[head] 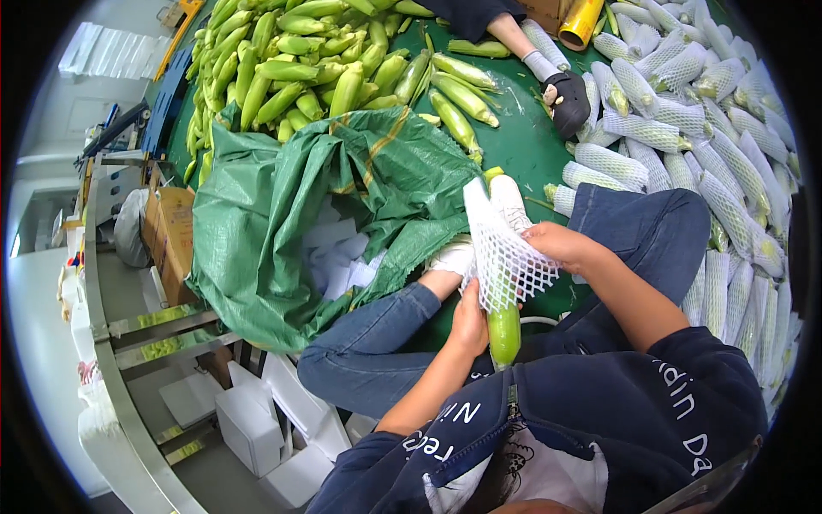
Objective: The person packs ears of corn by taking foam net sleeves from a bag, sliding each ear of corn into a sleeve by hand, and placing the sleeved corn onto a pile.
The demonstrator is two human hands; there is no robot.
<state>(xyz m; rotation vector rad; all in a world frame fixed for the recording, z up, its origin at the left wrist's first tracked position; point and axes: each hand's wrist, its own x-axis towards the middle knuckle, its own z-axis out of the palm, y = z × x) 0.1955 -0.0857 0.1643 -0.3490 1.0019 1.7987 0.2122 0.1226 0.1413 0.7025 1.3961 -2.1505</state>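
An ear of corn [505, 337], green and glossy as if in clear film, stands out of a white foam net sleeve [507, 263] in front of my chest. My left hand [472, 321] grips the ear from the left, at the sleeve's lower edge. On the other side, my right hand [557, 244] pinches the netting and pulls its mouth wide. The sleeve covers the ear's far part, whose outline is partly hidden. Beyond my left hand lies an open green woven sack [257, 238] holding white foam sleeves [337, 257].
Unsleeved corn [289, 70] is heaped at the far left. Net-sleeved ears [725, 148] pile up along the right. Another person's black shoe [566, 103] rests on the green floor [507, 144]. A metal frame [106, 283] and white foam boxes [250, 424] stand at left.
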